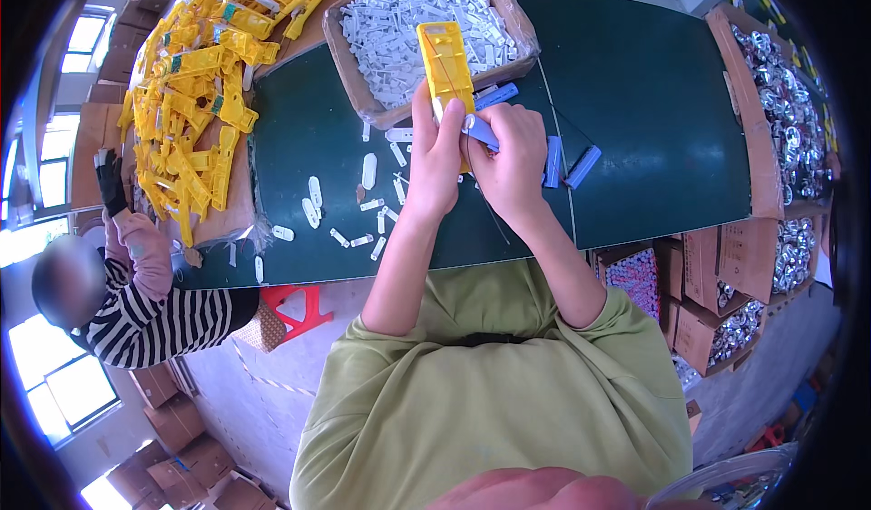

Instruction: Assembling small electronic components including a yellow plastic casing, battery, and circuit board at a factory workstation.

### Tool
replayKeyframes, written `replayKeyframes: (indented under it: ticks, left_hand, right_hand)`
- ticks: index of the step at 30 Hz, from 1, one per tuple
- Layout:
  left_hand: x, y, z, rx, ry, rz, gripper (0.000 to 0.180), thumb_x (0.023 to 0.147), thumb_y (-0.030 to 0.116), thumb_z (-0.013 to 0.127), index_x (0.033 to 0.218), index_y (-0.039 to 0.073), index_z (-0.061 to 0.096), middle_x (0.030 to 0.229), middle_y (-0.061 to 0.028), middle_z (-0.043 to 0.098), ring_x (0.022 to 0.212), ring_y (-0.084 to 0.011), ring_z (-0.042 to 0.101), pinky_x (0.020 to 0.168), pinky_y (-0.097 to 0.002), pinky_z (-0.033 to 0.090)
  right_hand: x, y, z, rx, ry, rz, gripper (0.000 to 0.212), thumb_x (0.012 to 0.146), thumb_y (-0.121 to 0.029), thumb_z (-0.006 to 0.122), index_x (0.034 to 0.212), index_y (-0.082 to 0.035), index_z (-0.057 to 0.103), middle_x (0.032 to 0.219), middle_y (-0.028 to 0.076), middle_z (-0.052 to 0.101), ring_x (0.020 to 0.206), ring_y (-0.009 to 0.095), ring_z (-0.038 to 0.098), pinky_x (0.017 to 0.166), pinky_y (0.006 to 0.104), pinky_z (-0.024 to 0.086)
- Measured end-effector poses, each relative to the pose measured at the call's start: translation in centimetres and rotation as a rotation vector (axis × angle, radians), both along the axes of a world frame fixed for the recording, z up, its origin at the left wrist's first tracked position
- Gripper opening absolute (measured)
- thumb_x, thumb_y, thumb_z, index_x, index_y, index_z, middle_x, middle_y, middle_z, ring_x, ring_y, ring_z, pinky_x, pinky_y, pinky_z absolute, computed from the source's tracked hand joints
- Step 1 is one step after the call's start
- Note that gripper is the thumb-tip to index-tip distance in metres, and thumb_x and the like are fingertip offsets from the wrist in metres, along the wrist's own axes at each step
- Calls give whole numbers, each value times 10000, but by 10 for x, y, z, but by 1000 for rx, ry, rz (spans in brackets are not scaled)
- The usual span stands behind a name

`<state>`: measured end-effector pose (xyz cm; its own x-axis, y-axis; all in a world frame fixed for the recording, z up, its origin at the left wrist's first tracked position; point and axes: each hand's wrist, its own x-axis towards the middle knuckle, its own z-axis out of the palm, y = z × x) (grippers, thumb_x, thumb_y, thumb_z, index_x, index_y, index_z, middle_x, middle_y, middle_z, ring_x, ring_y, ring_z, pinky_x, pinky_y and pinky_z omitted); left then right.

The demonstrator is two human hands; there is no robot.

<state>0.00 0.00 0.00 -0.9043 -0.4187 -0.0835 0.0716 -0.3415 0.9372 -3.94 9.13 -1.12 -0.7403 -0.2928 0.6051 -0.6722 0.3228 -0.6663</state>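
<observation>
Left hand: you grip a yellow casing.
Right hand: you hold a blue cylinder at the casing's lower end.
Bench: white pieces lie scattered.

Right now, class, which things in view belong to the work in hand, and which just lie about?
Apparently in the work:
yellow plastic casing in left hand
blue battery-like cylinder in right hand
loose blue cylinders
piled yellow casings

Apparently lying about:
red stool
stacked cardboard cartons

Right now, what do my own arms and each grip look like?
Your left grip and right grip are ungloved hands with slim fingers. Both forearms are bare, below loose, plain light-green sleeves ending around the elbows.
</observation>
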Motion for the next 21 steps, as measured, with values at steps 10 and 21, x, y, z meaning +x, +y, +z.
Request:
replayKeyframes:
  ticks: [10,21]
  left_hand:
    - [-2,2,13,40,-105,-35,425,962,131,422,1365,52,312,1142,-98,526,978,-122,552,796,-263,488]
    - [-1,-14,-4,-77,22,-186,441,939,47,391,1361,12,266,1087,-96,515,898,-118,545,743,-258,478]
  right_hand:
    - [-6,9,4,132,172,42,258,627,-73,707,803,-75,519,728,45,545,689,217,536,661,352,382]
    - [-19,27,20,-293,-605,355,172,932,-124,446,1055,-19,509,790,86,597,726,152,601,651,289,462]
